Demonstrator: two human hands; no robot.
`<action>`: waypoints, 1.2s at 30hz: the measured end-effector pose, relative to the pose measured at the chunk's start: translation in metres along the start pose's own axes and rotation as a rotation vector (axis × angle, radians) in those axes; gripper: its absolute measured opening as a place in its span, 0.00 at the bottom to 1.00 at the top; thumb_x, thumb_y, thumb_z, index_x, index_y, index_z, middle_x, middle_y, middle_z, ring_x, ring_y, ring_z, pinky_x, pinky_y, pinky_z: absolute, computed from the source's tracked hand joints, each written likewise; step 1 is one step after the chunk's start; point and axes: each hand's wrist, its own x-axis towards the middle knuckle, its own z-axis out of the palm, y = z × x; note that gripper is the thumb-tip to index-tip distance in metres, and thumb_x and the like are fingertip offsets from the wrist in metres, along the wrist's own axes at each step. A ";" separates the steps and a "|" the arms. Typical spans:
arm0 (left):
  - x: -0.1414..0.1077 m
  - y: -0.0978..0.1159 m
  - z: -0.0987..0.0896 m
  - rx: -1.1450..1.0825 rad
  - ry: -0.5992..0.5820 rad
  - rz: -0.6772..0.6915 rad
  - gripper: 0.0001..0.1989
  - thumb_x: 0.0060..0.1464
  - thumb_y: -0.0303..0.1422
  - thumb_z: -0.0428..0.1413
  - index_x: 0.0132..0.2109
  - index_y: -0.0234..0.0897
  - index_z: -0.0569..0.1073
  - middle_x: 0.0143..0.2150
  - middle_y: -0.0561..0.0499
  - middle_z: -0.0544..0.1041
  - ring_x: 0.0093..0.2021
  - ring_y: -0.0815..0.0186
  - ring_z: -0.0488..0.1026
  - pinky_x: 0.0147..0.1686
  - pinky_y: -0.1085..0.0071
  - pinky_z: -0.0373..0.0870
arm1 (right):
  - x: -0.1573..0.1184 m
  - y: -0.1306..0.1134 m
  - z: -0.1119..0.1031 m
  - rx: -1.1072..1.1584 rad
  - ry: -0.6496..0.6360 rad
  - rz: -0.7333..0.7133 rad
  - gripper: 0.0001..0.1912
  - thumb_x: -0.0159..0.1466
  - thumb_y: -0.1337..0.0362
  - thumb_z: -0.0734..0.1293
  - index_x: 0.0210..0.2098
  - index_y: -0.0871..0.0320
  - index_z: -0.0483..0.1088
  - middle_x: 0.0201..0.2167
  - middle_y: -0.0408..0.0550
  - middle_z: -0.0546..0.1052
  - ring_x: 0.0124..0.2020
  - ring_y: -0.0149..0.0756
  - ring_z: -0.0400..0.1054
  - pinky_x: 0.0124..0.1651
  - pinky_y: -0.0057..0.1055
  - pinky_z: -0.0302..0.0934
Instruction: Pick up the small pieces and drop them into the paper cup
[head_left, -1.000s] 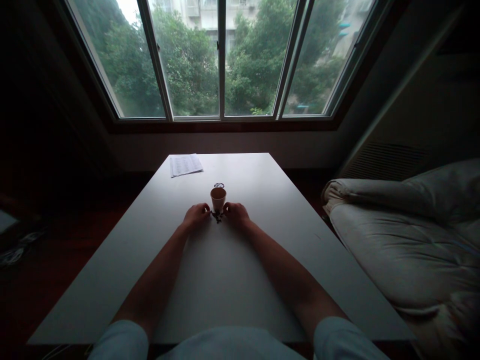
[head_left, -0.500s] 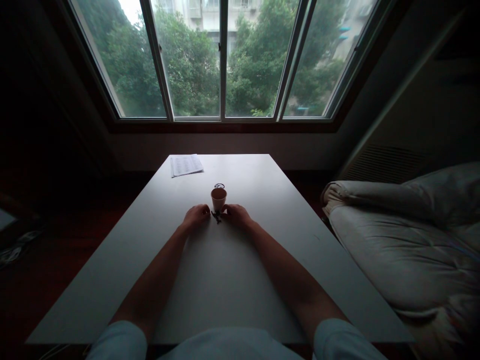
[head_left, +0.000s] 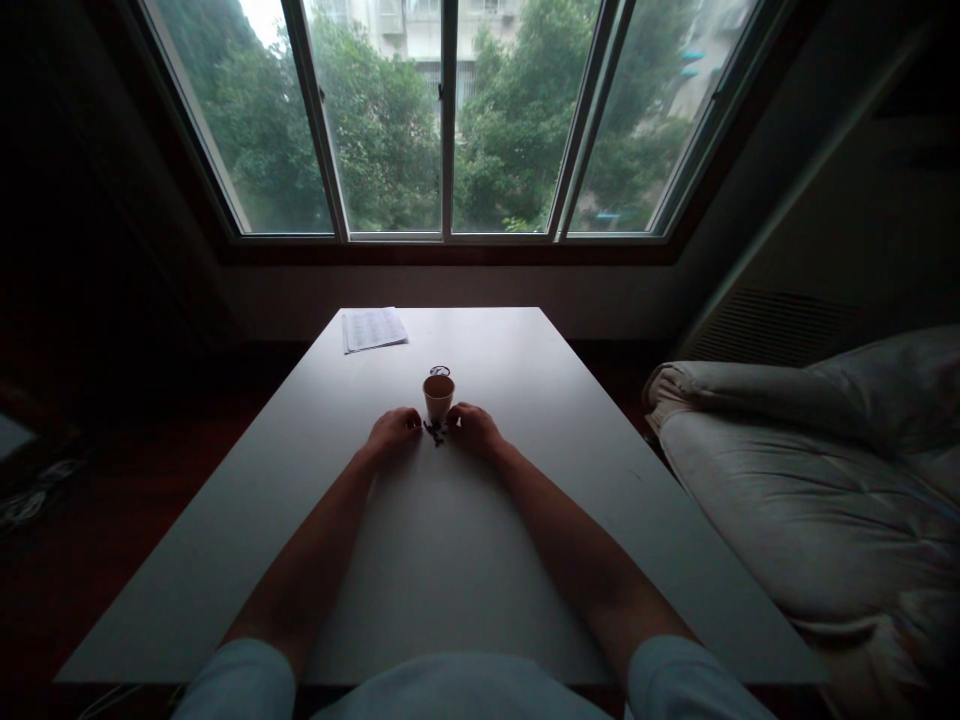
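A paper cup [head_left: 439,399] stands upright on the white table [head_left: 465,560], with several small dark pieces [head_left: 435,432] lying just in front of it. To the left of the pieces rests my left hand [head_left: 397,431], its fingers curled, and whatever they hold is too small to tell. My right hand [head_left: 472,428] is close to the cup's right side, thumb and fingers bent toward each other; anything between the fingertips cannot be made out. Behind the cup lies a small round object [head_left: 439,371] with a dark rim.
Printed sheets [head_left: 374,330] lie at the table's far left corner. A cushioned seat with a pale cover [head_left: 810,490] stands along the right side. Beyond the far edge is a wide window [head_left: 390,140]. Cables [head_left: 34,500] lie on the floor at left.
My right hand has lifted slightly up beside the cup, and its fingers have shifted. The dark pieces look slightly rearranged. My left hand has hardly moved.
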 end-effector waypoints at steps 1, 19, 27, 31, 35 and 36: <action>0.000 0.000 0.000 -0.003 0.010 0.002 0.05 0.51 0.32 0.59 0.36 0.42 0.78 0.36 0.48 0.78 0.33 0.64 0.72 0.32 0.71 0.63 | 0.000 0.001 0.000 0.022 0.017 0.002 0.06 0.57 0.68 0.67 0.34 0.55 0.75 0.35 0.44 0.78 0.33 0.31 0.69 0.36 0.26 0.59; 0.003 0.027 0.004 -0.403 0.508 -0.004 0.06 0.57 0.36 0.56 0.39 0.39 0.71 0.34 0.53 0.76 0.28 0.70 0.69 0.30 0.75 0.64 | 0.005 0.002 -0.008 0.233 0.433 0.186 0.06 0.58 0.66 0.61 0.34 0.56 0.69 0.31 0.45 0.75 0.30 0.34 0.67 0.38 0.31 0.63; 0.010 0.049 0.005 -0.593 0.526 0.048 0.04 0.58 0.33 0.53 0.40 0.38 0.69 0.32 0.53 0.74 0.27 0.71 0.69 0.28 0.75 0.65 | 0.008 0.000 -0.006 0.232 0.460 0.172 0.09 0.61 0.68 0.60 0.37 0.57 0.71 0.35 0.49 0.75 0.33 0.36 0.68 0.40 0.33 0.65; 0.014 0.057 0.003 -0.623 0.539 0.032 0.05 0.58 0.33 0.54 0.41 0.38 0.72 0.36 0.52 0.76 0.25 0.72 0.68 0.27 0.75 0.64 | 0.009 0.000 -0.004 0.226 0.464 0.175 0.09 0.61 0.68 0.60 0.36 0.57 0.71 0.35 0.49 0.75 0.32 0.36 0.68 0.40 0.33 0.65; 0.014 0.059 0.000 -0.580 0.541 0.049 0.09 0.59 0.32 0.54 0.46 0.39 0.74 0.42 0.51 0.79 0.23 0.74 0.64 0.25 0.74 0.62 | 0.008 0.000 -0.003 0.224 0.465 0.169 0.09 0.61 0.68 0.60 0.37 0.57 0.71 0.35 0.49 0.75 0.32 0.35 0.68 0.39 0.32 0.65; 0.014 0.059 0.000 -0.557 0.540 0.059 0.10 0.59 0.31 0.54 0.47 0.40 0.74 0.43 0.51 0.79 0.23 0.74 0.63 0.25 0.74 0.62 | 0.008 0.000 -0.003 0.221 0.467 0.175 0.09 0.61 0.68 0.60 0.37 0.57 0.72 0.35 0.49 0.75 0.32 0.35 0.68 0.39 0.32 0.65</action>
